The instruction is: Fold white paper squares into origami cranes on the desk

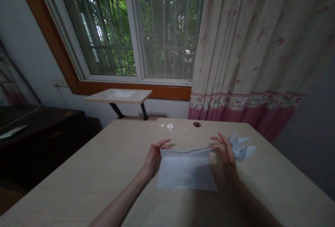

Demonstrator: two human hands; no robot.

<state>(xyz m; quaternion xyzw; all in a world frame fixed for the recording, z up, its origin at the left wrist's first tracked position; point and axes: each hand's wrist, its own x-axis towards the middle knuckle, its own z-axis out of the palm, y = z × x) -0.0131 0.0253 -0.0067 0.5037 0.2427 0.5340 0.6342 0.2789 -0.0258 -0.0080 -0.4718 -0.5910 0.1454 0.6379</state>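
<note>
A white sheet of paper (186, 174) lies on the desk in front of me, its far edge folded up into a narrow raised strip. My left hand (155, 157) pinches the far left corner of that strip, with some fingers stretched beyond it. At the far right corner, my right hand (224, 148) grips the paper between thumb and fingertips, its other fingers lifted. The near part of the sheet rests flat. Just beyond my right hand stand folded white paper cranes (242, 148); how many there are I cannot tell.
The pale wooden desk (104, 171) has a round cable hole (196, 124) near its back edge. A raised shelf (99, 96) at the back left carries white paper (123, 94). Behind are a barred window (167, 28) and a flowered curtain (235, 45). Dark furniture (47, 125) stands left.
</note>
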